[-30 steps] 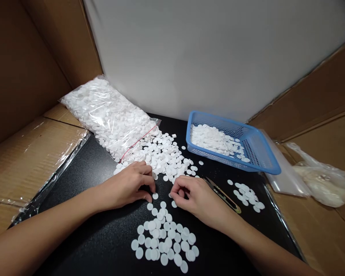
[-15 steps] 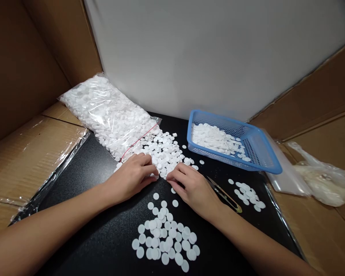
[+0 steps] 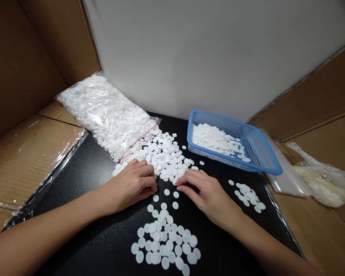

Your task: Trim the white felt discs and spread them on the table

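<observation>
Small round white discs (image 3: 166, 161) lie in a loose heap on the black tabletop, spilling from the mouth of a clear zip bag (image 3: 109, 111) full of them. My left hand (image 3: 132, 182) rests at the heap's near left edge, fingers curled in toward the thumb; whatever they hold is hidden. At the near right edge, my right hand (image 3: 209, 191) has thumb and forefinger pinched at a white disc (image 3: 174, 183). Between the hands and just below lie a few single discs (image 3: 167, 192). Closer to me is a spread group of flat discs (image 3: 163, 243).
A blue plastic basket (image 3: 264, 168) with discs inside stands at back right. Right of my right hand is a small disc group (image 3: 250, 195). A clear plastic bag (image 3: 324, 184) lies on cardboard (image 3: 316, 226) at far right. A white wall (image 3: 218, 57) rises behind.
My left hand has drawn slightly back and left, my right hand back and right. Another single disc now lies between them. The thread snips by my right hand are now hidden.
</observation>
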A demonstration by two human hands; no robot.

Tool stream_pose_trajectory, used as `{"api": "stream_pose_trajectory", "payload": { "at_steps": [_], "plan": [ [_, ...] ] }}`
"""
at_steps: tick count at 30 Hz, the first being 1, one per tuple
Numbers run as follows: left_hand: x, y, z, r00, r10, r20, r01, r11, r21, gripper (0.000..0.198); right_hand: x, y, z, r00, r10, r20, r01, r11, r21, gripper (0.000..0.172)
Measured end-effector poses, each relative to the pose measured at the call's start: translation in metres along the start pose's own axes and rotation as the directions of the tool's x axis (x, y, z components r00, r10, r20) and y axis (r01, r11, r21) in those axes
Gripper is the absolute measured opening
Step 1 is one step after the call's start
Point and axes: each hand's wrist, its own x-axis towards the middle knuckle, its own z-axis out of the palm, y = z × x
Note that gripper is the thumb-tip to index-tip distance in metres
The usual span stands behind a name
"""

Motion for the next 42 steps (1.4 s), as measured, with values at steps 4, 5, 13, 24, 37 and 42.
{"api": "stream_pose_trajectory", "payload": {
  "at_steps": [4, 5, 13, 24, 37, 42],
  "plan": [
    [-0.001, -0.003, -0.005, 0.998, -0.04, 0.054, 0.046, 0.993, -0.105, 0.012, -0.004, 0.0, 0.008, 0.999, -0.036, 0.01, 0.036, 0.999, -0.019, 0.017],
    [-0.002, -0.005, -0.007, 0.997, -0.064, 0.049, 0.071, 0.988, -0.137, 0.014, -0.005, -0.002, 0.011, 0.999, -0.042, 0.013, 0.042, 0.999, -0.015, 0.019],
    [-0.001, -0.009, -0.01, 0.99, -0.137, -0.019, 0.134, 0.986, -0.095, 0.021, -0.006, -0.009, 0.015, 0.999, -0.002, 0.037, -0.004, 0.985, 0.17, 0.023],
    [-0.001, 0.005, -0.019, 0.98, 0.091, 0.175, -0.109, 0.99, 0.094, 0.013, 0.008, 0.01, 0.024, 0.991, -0.091, -0.098, 0.069, 0.977, -0.202, 0.019],
    [0.005, 0.007, -0.006, 0.999, -0.054, 0.004, 0.054, 0.998, 0.036, 0.013, 0.01, 0.007, 0.03, 0.982, -0.105, -0.156, 0.073, 0.978, -0.198, 0.016],
    [0.02, 0.008, 0.018, 0.992, -0.046, -0.119, 0.075, 0.964, 0.254, 0.01, 0.008, 0.009, 0.031, 0.979, -0.073, -0.191, 0.048, 0.99, -0.129, 0.011]
  ]
}}
